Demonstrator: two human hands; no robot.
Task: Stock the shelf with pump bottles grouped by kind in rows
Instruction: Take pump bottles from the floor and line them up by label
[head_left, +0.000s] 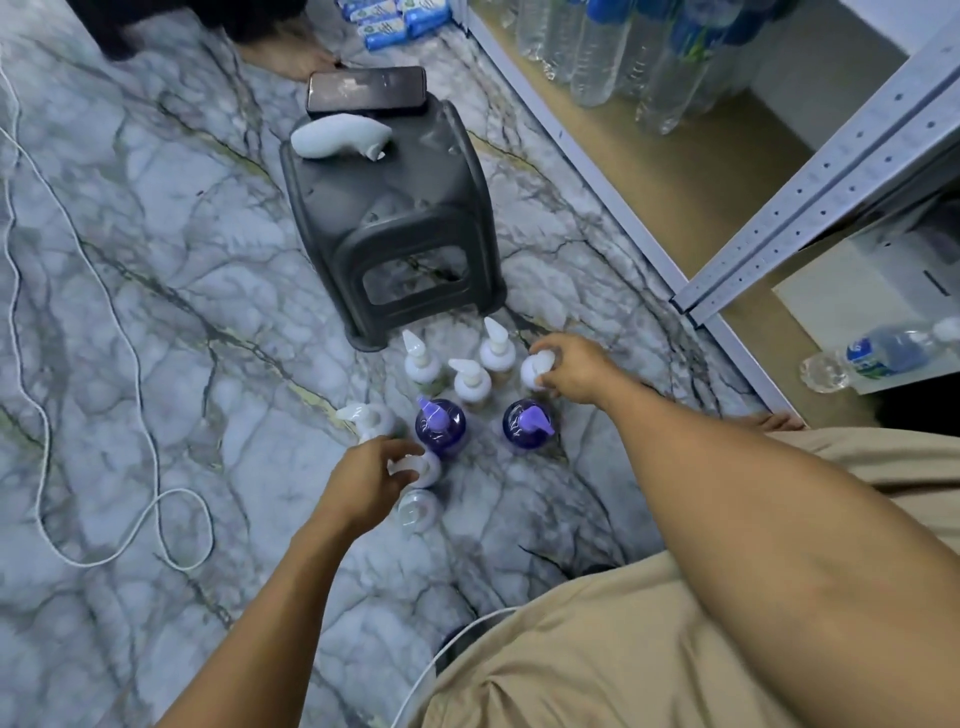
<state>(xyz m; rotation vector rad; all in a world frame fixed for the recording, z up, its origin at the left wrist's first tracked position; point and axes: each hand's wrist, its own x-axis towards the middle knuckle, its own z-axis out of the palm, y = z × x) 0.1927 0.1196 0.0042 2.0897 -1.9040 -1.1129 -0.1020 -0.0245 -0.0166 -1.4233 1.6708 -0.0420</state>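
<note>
Both hands on pump bottles (470, 383) that stand clustered on the marbled floor (156, 234), just beside the shelf (675, 182).

The left hand (366, 478) curls round the pump head of the near white bottle (425, 467). The right hand (574, 369) grips the pump of the far white bottle (535, 371) at the cluster's right edge. Two purple bottles (440, 426) stand between them, close to a dark stool (395, 223) bearing a phone (366, 91). A water bottle (883, 353) lying on the shelf has a blue label, its writing too blurred to read.
</note>
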